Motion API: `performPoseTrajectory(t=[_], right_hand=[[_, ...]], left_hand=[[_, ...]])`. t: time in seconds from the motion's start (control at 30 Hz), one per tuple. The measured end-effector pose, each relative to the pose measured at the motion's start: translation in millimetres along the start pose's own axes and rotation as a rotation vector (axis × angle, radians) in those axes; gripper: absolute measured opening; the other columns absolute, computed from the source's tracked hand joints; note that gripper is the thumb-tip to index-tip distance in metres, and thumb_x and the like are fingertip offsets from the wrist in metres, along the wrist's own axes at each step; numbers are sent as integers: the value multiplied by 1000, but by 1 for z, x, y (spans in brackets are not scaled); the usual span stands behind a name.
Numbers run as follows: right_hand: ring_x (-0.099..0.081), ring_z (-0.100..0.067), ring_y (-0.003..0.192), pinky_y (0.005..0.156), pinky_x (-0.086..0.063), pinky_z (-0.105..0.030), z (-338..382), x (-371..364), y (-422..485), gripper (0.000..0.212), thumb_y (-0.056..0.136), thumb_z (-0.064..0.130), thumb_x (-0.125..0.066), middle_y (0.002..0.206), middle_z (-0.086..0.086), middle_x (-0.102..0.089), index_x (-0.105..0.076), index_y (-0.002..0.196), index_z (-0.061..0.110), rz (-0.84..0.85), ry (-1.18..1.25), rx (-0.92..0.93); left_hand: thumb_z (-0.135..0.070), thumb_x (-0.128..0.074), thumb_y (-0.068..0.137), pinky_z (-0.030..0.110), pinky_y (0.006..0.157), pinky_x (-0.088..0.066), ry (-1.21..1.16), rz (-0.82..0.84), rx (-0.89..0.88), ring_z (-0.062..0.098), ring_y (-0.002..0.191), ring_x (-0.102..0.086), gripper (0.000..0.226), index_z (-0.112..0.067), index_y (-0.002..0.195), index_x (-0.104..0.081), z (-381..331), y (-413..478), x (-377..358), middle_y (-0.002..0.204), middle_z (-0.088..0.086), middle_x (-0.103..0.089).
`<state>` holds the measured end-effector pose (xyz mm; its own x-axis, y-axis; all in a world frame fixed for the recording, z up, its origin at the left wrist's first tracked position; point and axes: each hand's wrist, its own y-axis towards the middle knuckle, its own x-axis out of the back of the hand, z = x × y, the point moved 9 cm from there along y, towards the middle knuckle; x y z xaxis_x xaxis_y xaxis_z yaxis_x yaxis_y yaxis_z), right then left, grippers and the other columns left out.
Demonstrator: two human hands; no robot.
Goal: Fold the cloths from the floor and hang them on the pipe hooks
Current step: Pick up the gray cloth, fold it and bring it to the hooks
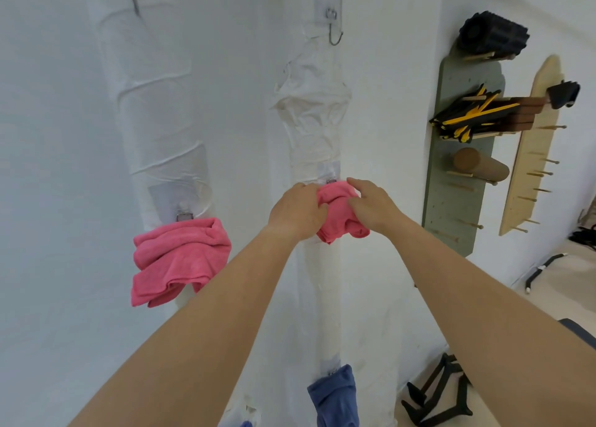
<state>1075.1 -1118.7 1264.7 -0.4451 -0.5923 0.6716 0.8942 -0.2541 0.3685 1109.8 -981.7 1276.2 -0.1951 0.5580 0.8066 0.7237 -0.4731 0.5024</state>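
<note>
Pink cloth (337, 215), bunched: left hand (298, 210) and right hand (374, 205), both grips clenched on it, hold its top at the pipe hook (331, 180), likely to snag it.

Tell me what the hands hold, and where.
A bunched pink cloth against the right pipe: the left hand grips its left side, the right hand its right side.

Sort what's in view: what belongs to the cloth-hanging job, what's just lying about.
Job: crumpled pink cloth gripped by left hand and right hand at the white wrapped pipe; hung pink cloth; hung blue cloth; empty metal hook.
Lying about: green pegboard; black ridged foam roller; brown cork cylinder; black floor stands.
</note>
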Motion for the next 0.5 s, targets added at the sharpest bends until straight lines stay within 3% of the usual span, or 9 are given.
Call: performPoseTrajectory(t=[0.1, 0.17, 0.27, 0.5], right_hand=[[-65, -33, 92, 70, -58, -45, 19, -2, -8, 32, 77, 11, -43, 100, -5, -67, -61, 91, 34, -4, -110, 43], [-63, -31, 96, 69, -58, -42, 32, -7, -14, 39, 73, 20, -41, 108, -5, -64, -63, 103, 31, 10, -147, 63], [-48, -32, 128, 93, -51, -46, 65, -17, -32, 55, 84, 26, -47, 142, -5, -48, -50, 139, 25, 4, -211, 108], [-40, -33, 131, 106, -39, -44, 176, -86, -104, 58, 91, 27, -55, 143, -10, -43, -42, 146, 19, 43, -266, 325]], left_hand=[[-34, -51, 97, 36, 85, -46, 52, 11, 46, 30, 114, -57, 37, -13, 127, -59, 6, -12, 15, 124, 11, -59], [-39, -51, 98, 40, 100, -44, 83, 25, 80, 29, 126, -51, 50, -14, 141, -50, 13, -22, 27, 136, 11, -53], [-39, -54, 97, 40, 108, -40, 122, 11, 94, 27, 132, -47, 54, -16, 146, -45, 26, -46, 57, 142, 9, -49], [-40, -56, 95, 42, 105, -43, 201, -140, 172, 23, 126, -53, 49, -22, 141, -52, 87, -167, 168, 140, 4, -52]])
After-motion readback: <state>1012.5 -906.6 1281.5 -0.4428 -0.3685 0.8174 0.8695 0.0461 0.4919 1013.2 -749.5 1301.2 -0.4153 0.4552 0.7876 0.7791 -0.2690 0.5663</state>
